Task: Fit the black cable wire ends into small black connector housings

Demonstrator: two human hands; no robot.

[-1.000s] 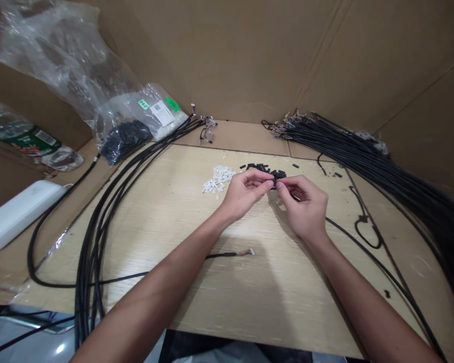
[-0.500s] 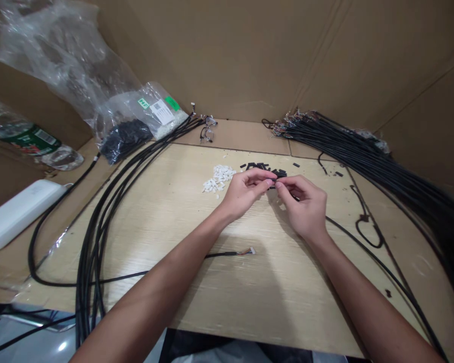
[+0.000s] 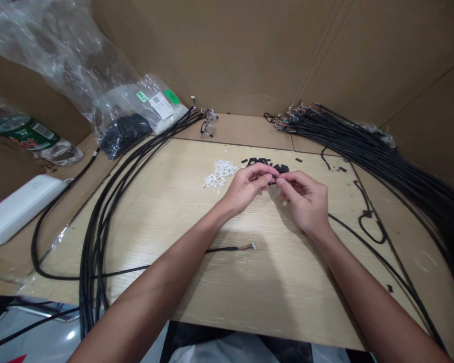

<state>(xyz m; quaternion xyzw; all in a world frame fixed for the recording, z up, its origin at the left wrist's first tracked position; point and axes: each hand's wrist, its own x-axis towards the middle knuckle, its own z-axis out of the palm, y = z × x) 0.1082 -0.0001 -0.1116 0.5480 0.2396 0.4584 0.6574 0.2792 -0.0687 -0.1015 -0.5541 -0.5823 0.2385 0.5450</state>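
My left hand [image 3: 247,189] and my right hand [image 3: 304,200] meet fingertip to fingertip over the wooden board [image 3: 181,212]. Both pinch a small black piece [image 3: 273,177] between thumb and forefinger. A thin black cable [image 3: 366,249] runs from under my right hand towards the lower right. Just behind the fingers lies a scatter of short black tube pieces [image 3: 263,163]. To their left is a small heap of white connectors [image 3: 219,174]. Another cable end with coloured wires and a white plug [image 3: 248,246] lies on the board below my left wrist.
A thick bundle of black cables [image 3: 378,151] fans along the right. Several more black cables [image 3: 98,227] loop on the left. Plastic bags [image 3: 124,126] of black and white parts, a bottle [image 3: 30,136] and a white box [image 3: 18,206] sit at the left. Cardboard walls [image 3: 242,55] surround the table.
Both hands have stayed pinched together on the small piece with only slight finger movement. The view has tilted a little, shifting everything slightly up in the picture.
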